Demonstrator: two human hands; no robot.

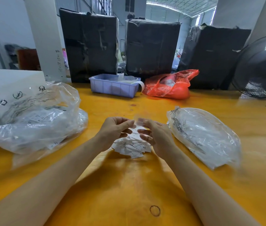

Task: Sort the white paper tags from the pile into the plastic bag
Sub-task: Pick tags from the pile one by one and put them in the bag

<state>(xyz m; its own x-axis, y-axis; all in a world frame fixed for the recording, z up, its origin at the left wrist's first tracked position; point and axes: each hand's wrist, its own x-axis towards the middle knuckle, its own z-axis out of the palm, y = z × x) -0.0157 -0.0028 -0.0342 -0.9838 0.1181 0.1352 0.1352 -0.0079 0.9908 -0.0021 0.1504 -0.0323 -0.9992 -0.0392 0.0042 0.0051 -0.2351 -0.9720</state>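
Tags [131,146] lie in a small heap mid-table [129,185], toward the near edge, under both hands. The left hand [114,128] and right hand [155,136] hover just above, fingers curled, pinching a blurred clear film [137,122] between them. Clear bags lie at the left edge [36,121] and right [204,136].

On the table [210,185] before us: a pile of paper tags [131,146] at centre, with our left hand [114,129] and right hand [155,136] raised just above it. Left of the pile, a large plastic bag [36,121] holding printed papers, with a box [6,82] behind it. Right of the pile, a second plastic bag [205,136] lying flat. Behind, toward the far edge, a bin [112,87], and a carrier bag [169,85] just to its right. Three wrapped bales [151,48] stand behind these; a fan [262,67] stands at far right.
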